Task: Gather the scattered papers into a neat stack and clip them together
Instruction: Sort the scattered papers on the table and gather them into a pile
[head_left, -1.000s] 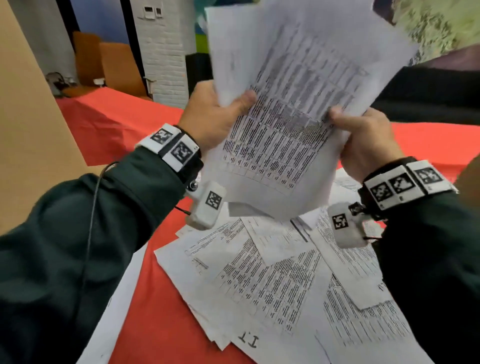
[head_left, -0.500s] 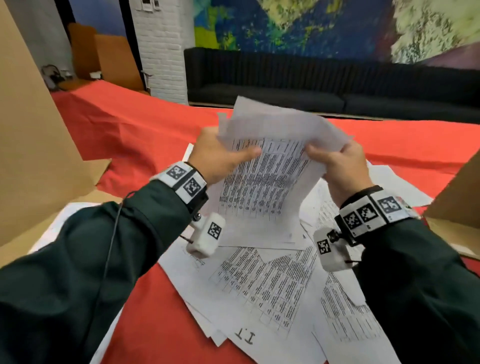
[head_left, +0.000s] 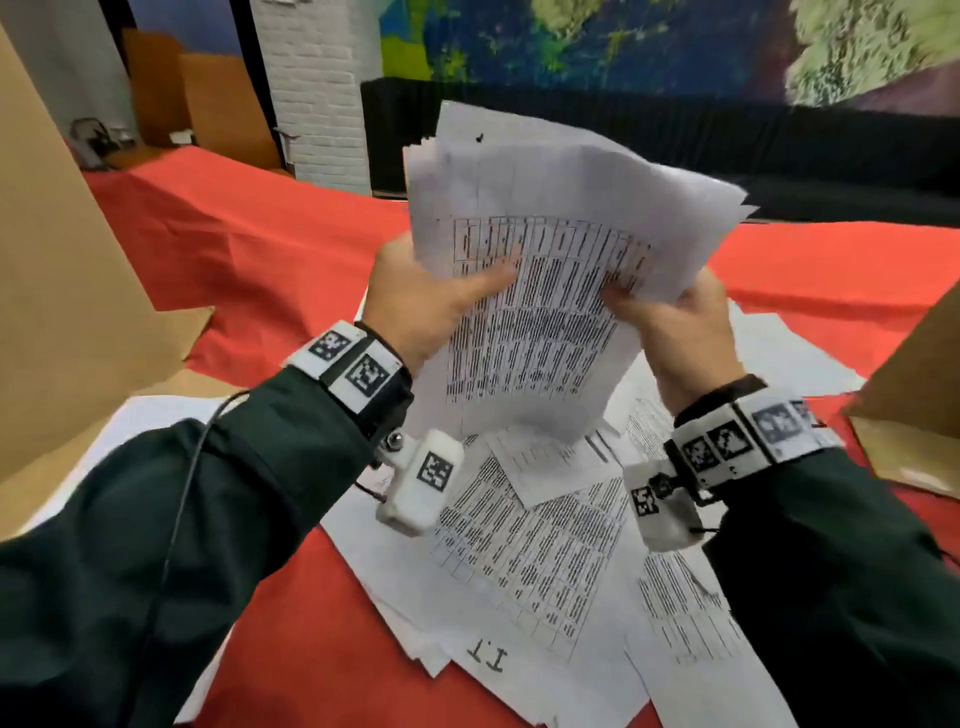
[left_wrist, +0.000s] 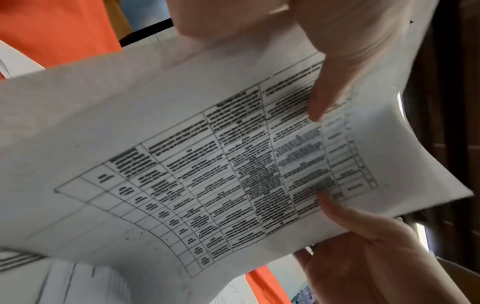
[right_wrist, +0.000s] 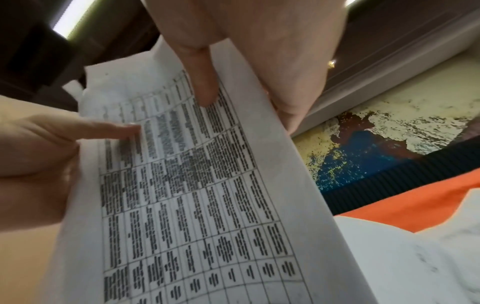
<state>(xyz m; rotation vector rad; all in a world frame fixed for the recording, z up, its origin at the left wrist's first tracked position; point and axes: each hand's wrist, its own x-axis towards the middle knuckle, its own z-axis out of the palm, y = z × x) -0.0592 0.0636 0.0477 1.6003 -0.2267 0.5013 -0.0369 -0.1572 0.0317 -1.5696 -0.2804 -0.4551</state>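
A stack of printed sheets (head_left: 545, 270) with tables of text stands nearly upright above the table, its sheets uneven at the top edge. My left hand (head_left: 426, 301) grips its left side, thumb across the front page. My right hand (head_left: 670, 322) grips the right side the same way. The left wrist view shows the bent front page (left_wrist: 182, 164) under my left thumb (left_wrist: 324, 98). In the right wrist view my right thumb (right_wrist: 205, 86) presses the page (right_wrist: 194, 205). Several loose sheets (head_left: 545, 545) lie overlapping on the red tablecloth (head_left: 234, 249) below.
Brown cardboard panels stand at the left (head_left: 52, 260) and at the right (head_left: 914, 405) of the table. A black sofa (head_left: 779, 150) and a white brick pillar (head_left: 322, 104) are behind, under a painted wall.
Both hands brought the held stack down from high in view toward the table, keeping their grip. It now stands a little higher again, with the top edges fanned.
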